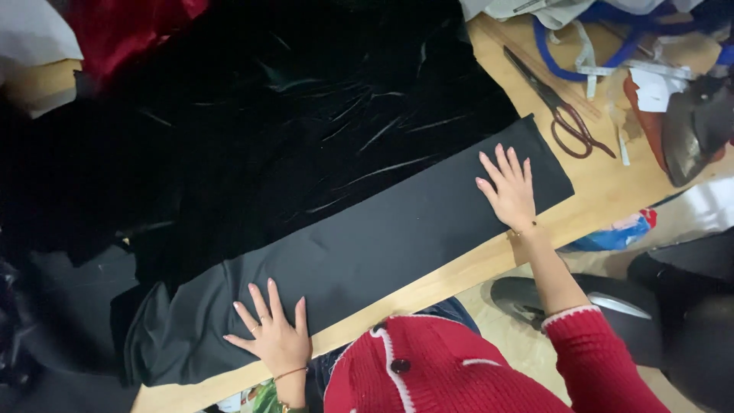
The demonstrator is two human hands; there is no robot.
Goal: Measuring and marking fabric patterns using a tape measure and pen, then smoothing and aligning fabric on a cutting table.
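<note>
Both hands lie flat with fingers spread, grasping nothing: the left hand (274,336) presses one end of a long black fabric strip (367,252) and the right hand (508,191) presses the other, apparently to keep it smooth and stretched along the edge of the bench (604,191). Just beyond the hands, touching the strip's far edge, lies one large piece of shiny black velvet (306,107). Beyond and to the right of the right hand rests one pair of scissors (562,111), near a blue strap (589,53) and a dark iron (696,126).
</note>
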